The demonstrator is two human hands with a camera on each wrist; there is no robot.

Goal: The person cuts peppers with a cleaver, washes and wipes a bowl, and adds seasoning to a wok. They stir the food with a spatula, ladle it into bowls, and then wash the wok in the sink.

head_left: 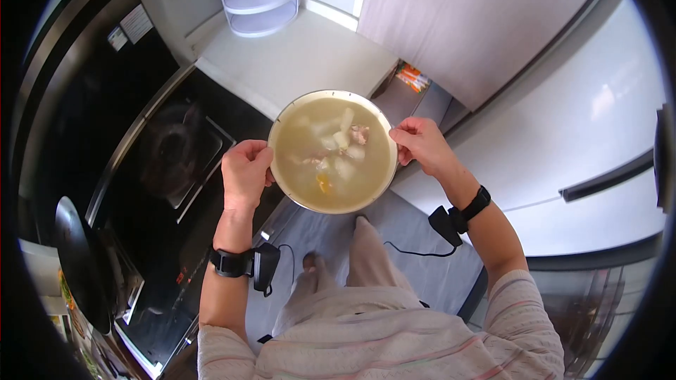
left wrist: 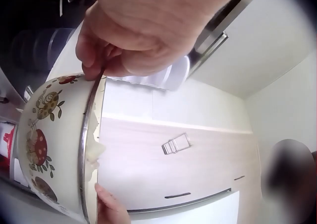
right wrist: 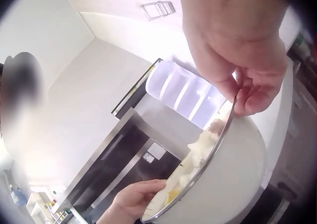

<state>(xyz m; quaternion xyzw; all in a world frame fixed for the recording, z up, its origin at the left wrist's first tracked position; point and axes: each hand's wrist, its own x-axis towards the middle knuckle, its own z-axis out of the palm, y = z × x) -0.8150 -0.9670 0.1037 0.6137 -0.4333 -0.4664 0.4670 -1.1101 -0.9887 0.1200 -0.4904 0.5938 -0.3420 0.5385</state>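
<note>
hands [head_left: 246, 172] on level soup bowl [head_left: 332, 150], mouth upward

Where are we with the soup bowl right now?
Done: the bowl is filled with broth and chunks and lifted off any surface. In hand: left hand and right hand grip opposite rims, holding it level above the floor. Left: setting it down; the counter lies ahead.

The head view looks straight down from above onto the bowl [head_left: 332, 150] and the floor. Each wrist view sits close beside its own hand, looking up along the bowl's rim. All three views share the bowl; each wrist view also catches the opposite hand.
</note>
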